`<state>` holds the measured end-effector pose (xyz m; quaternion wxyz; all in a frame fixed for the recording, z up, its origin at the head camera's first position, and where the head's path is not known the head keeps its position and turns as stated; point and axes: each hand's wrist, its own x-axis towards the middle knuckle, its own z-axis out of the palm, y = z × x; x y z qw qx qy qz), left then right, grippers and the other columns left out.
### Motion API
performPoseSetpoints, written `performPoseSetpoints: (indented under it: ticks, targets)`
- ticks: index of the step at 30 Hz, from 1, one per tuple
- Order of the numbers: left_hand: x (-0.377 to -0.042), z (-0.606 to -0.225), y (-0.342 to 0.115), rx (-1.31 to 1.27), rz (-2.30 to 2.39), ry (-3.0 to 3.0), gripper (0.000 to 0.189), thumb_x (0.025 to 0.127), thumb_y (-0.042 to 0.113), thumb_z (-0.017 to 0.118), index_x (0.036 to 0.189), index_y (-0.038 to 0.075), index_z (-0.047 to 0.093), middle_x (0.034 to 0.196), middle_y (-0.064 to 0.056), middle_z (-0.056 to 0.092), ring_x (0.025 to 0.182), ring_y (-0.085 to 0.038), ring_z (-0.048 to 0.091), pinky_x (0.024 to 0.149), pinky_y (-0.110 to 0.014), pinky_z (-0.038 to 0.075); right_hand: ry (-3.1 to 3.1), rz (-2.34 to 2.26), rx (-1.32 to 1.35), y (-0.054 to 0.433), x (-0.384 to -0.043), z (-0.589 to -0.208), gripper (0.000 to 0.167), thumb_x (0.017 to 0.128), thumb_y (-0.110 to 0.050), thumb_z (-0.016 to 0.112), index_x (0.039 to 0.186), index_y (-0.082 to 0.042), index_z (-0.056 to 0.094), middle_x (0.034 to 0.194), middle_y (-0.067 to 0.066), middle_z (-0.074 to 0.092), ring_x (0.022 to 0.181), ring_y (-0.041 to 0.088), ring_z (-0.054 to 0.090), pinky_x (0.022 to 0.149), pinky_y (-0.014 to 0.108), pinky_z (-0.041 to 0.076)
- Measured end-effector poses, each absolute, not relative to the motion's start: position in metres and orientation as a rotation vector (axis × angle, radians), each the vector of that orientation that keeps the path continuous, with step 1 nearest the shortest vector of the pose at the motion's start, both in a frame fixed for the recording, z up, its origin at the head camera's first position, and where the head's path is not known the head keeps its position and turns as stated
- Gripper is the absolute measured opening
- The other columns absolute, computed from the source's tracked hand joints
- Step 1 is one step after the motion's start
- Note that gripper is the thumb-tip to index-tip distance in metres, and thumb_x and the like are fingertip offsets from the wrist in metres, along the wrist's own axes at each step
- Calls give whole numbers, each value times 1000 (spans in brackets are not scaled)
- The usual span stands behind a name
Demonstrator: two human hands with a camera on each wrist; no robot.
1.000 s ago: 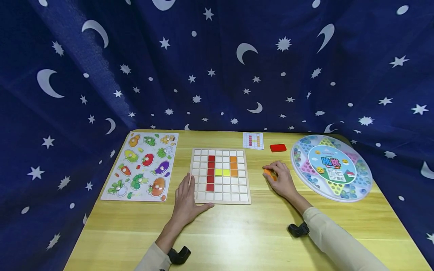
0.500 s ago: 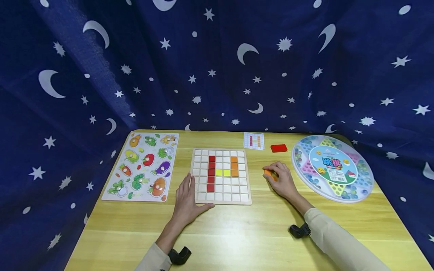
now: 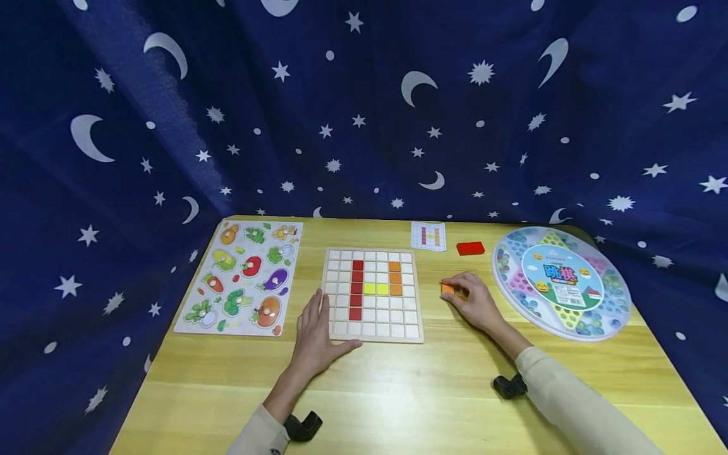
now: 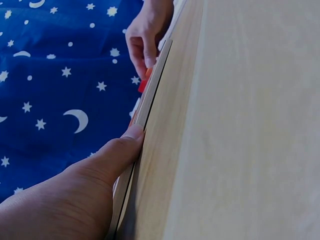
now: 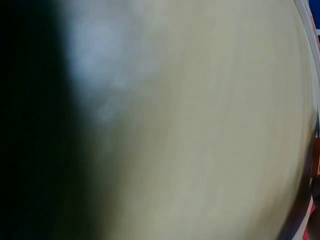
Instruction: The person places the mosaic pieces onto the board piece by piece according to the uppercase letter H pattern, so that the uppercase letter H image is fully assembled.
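A wooden grid board point(image 3: 382, 329) lies on the table, with a column of red squares point(image 3: 356, 287), a short yellow row point(image 3: 376, 289) and a column of orange squares point(image 3: 395, 279) in its cells. My left hand point(image 3: 313, 338) rests at its near left corner, fingers straight along the left side. In the left wrist view, the thumb point(image 4: 117, 155) lies against the board's edge. To the right of the board, my right hand point(image 3: 473, 300) pinches a small orange block point(image 3: 447, 288) between thumb and fingers. More orange shows under the palm, mostly hidden.
Behind the right hand lies a red block point(image 3: 470, 248), and beside it a pattern card point(image 3: 429, 236). A vegetable peg puzzle point(image 3: 239, 278) is at the left; a round Chinese checkers set point(image 3: 562, 282) is at the right. A starry curtain point(image 3: 364, 107) hangs behind the table.
The orange block shows more clearly at the right fingertips, shifted slightly left. The left hand stays at the board's corner. The whole head view has drifted a little to the right.
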<state>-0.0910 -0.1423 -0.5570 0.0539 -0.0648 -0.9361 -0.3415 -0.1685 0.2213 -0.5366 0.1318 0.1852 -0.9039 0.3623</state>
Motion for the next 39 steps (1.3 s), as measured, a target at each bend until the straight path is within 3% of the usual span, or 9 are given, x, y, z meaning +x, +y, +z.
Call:
performPoseSetpoints:
  ticks: [10, 23, 32, 39]
  targets:
    - [-92, -557, -143, -201, -1040, -2848, 128, 63, 61, 84, 154, -3, 20, 162, -19, 13, 147, -39, 16, 111, -55, 21, -2608, 1117, 746, 196, -162, -527, 24, 76, -9, 83, 99, -6, 75, 94, 4, 66, 88, 16, 51, 72, 23, 39]
    - [-94, -556, -144, -214, -1024, -2853, 128, 64, 61, 84, 154, -3, 20, 162, -20, 12, 147, -40, 15, 114, -56, 18, -2647, 1173, 909, 147, -160, -521, 25, 76, -14, 84, 99, -8, 74, 95, 5, 66, 92, 18, 51, 77, 30, 41]
    - [-96, -557, -144, -213, -1016, -2857, 129, 64, 63, 83, 154, -3, 19, 163, -20, 11, 148, -39, 14, 114, -55, 18, -2694, 1135, 891, 130, -167, -524, 25, 77, -19, 84, 99, -12, 74, 92, 1, 65, 88, 14, 48, 87, 37, 35]
    - [-95, -556, -144, -207, -1007, -2874, 128, 64, 63, 82, 154, -3, 19, 163, -19, 10, 148, -38, 13, 115, -56, 18, -2705, 1106, 877, 126, -171, -526, 25, 76, -20, 85, 97, -13, 74, 89, 1, 62, 85, 13, 46, 84, 37, 33]
